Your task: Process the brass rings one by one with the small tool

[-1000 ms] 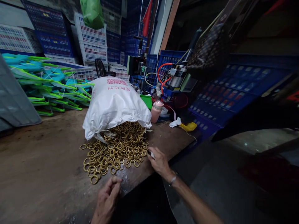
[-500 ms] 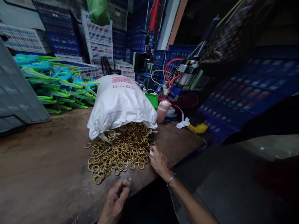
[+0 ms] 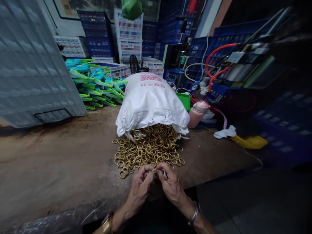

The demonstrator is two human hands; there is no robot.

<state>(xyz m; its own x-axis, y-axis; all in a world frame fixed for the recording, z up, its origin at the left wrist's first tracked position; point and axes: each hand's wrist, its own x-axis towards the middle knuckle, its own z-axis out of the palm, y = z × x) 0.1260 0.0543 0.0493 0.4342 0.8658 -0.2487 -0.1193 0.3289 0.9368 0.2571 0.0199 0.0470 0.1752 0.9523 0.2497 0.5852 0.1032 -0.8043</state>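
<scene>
My left hand (image 3: 140, 184) and my right hand (image 3: 172, 187) meet at the near edge of a pile of brass-coloured rings (image 3: 148, 149). Between the fingertips, a ring (image 3: 154, 170) shows in part, pinched by the left thumb and forefinger. The right fingers are closed round a small pale-handled tool (image 3: 164, 175); its tip is hidden, so its kind is unclear. Right behind the pile, a white woven sack (image 3: 152, 100) with red print lies on its side, its open mouth toward me and more rings inside.
A grey plastic crate (image 3: 41, 71) stands on the brown table (image 3: 60, 156) at left, beside bundled green-and-blue plastic parts (image 3: 97, 84). On the right are a pink bottle (image 3: 197, 114), a yellow scoop-like piece (image 3: 251, 142) and a machine with orange hoses (image 3: 234, 68). Stacked crates (image 3: 129, 29) fill the back.
My right hand has come from the pile's right side to meet my left hand, which has moved up to the pile. A ring now shows at the fingertips. The view has swung left.
</scene>
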